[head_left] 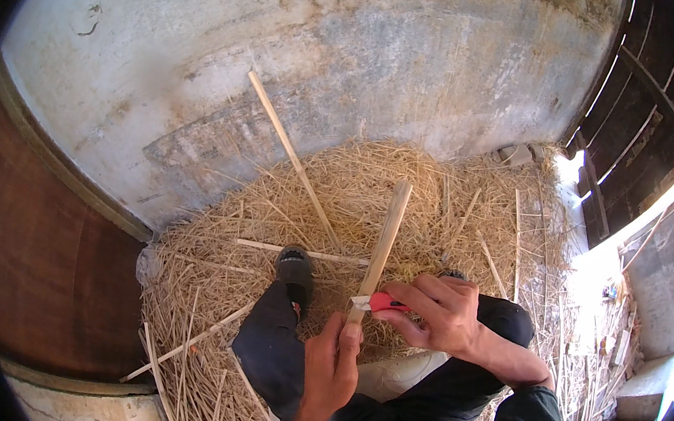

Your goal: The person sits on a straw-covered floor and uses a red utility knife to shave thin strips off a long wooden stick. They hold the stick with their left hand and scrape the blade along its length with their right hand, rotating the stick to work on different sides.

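A flat, pale wooden strip [386, 235] slants up and away from me between my knees. My left hand [328, 365] is closed round its near end, thumb and fingers pinching it. In my right hand [445, 314] is a red utility knife [386, 302], gripped with the fingers wrapped over its handle. Its short blade lies against the strip, just above my left fingertips. Part of the knife handle is hidden in my palm.
Loose straw and shavings [390, 163] cover the floor around my shoe [294, 275]. A long pale stick [293, 158] leans toward the stained wall [415, 72]. Several thin strips lie scattered in the straw. On the left stands a brown panel [65, 257]; dark boards [639, 110] are at right.
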### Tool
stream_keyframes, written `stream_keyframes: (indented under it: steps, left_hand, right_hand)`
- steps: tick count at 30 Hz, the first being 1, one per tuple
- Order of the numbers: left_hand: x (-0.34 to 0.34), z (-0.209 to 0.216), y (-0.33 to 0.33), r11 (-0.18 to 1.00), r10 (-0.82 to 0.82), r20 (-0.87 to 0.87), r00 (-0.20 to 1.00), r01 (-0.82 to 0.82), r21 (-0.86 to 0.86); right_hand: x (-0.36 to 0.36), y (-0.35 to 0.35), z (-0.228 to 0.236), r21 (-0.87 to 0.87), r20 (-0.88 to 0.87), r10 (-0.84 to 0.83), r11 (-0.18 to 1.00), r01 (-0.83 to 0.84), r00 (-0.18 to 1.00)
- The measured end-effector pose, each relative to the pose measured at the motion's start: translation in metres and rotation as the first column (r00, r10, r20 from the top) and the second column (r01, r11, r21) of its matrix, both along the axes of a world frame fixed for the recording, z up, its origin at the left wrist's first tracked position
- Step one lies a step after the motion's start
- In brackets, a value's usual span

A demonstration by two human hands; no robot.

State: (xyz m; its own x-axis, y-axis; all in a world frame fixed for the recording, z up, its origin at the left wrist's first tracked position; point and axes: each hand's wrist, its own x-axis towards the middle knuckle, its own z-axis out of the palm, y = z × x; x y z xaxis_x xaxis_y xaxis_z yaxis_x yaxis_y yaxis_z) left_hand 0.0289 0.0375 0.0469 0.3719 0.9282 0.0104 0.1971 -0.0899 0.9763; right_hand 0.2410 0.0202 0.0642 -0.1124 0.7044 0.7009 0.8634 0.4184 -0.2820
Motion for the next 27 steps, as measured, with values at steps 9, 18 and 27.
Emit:
stream_keyframes:
  steps: [9, 18, 27]
  left_hand:
    - [-0.016, -0.006, -0.014, 0.995, -0.066, -0.05, 0.997, 0.062, -0.083]
    - [-0.03, -0.014, -0.032, 0.971, -0.17, -0.057, 0.984, 0.157, -0.183]
    - [-0.025, -0.017, -0.009, 0.952, -0.077, 0.18, 0.981, 0.126, -0.279]
  right_hand:
    - [0.027, 0.011, 0.01, 0.03, -0.088, -0.113, 0.993, 0.116, 0.99]
    - [0.065, 0.023, 0.02, 0.051, -0.237, -0.285, 0.951, 0.304, 0.929]
    - [0.037, 0.007, 0.02, -0.075, -0.303, -0.086, 0.995, 0.066, 0.949]
